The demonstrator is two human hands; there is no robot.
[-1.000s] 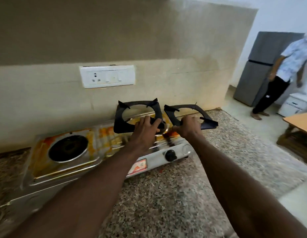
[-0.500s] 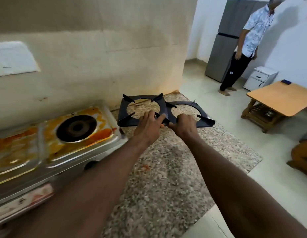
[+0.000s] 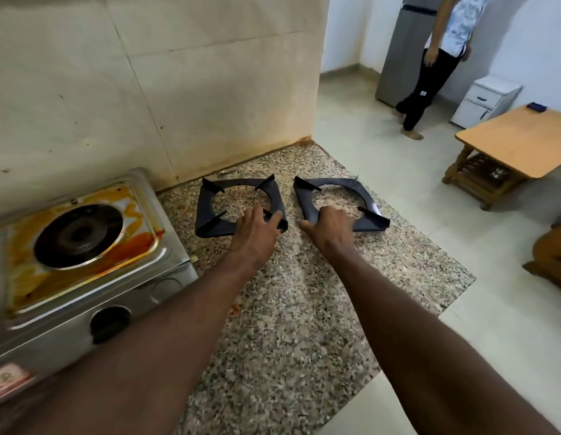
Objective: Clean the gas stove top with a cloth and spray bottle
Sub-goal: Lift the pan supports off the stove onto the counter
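Left hand's (image 3: 254, 233) grip closes on the left grate (image 3: 210, 226), right hand's (image 3: 329, 229) on the right grate (image 3: 367, 196), at 12 o'clock on the tabletop (image 3: 288, 309). Stained stove (image 3: 141, 277) at 9 o'clock. Lay both flat before releasing.

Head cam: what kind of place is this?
Likely a home kitchen: a stained gas stove on a speckled granite counter, with a fridge and a low wooden table in the room beyond.

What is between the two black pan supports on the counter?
Only a narrow strip of bare speckled counter; the left pan support and right pan support lie apart, as the head view shows.
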